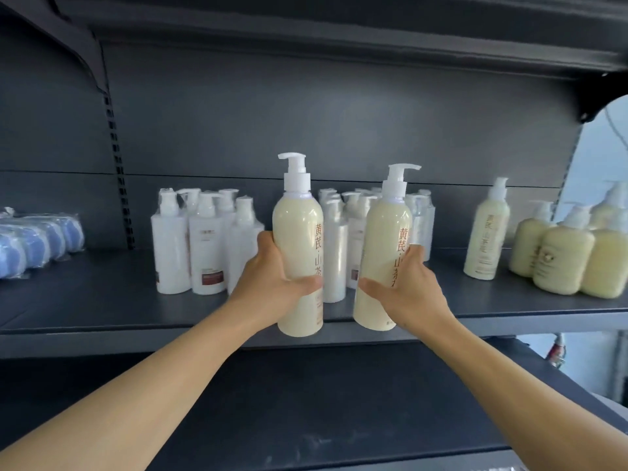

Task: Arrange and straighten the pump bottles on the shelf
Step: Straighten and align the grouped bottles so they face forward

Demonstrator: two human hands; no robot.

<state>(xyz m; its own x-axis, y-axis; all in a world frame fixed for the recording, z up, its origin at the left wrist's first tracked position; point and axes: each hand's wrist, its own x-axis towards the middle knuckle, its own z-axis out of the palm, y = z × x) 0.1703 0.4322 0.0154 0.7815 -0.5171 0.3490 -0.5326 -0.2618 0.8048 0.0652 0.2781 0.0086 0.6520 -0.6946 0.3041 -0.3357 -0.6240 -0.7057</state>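
Pump bottles (299, 253) (382, 263), gripped upright, left hand (272, 277), right hand (407, 290)

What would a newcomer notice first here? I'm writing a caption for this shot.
Two tall cream pump bottles at the shelf's front edge: the left hand grips the left bottle, the right hand the right bottle. Behind stand wrapped white bottles.

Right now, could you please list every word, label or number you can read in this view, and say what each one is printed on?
"黄芪·山茶", vertical red characters, partly hidden by the left hand: left held bottle.
"黄芪·山茶", the same red print, its lower characters partly covered by the right hand: right held bottle.
Vertical print on the standing cream bottle: too blurred.
White bottles' labels: too small.
Round emblem on the squat bottles: unreadable.
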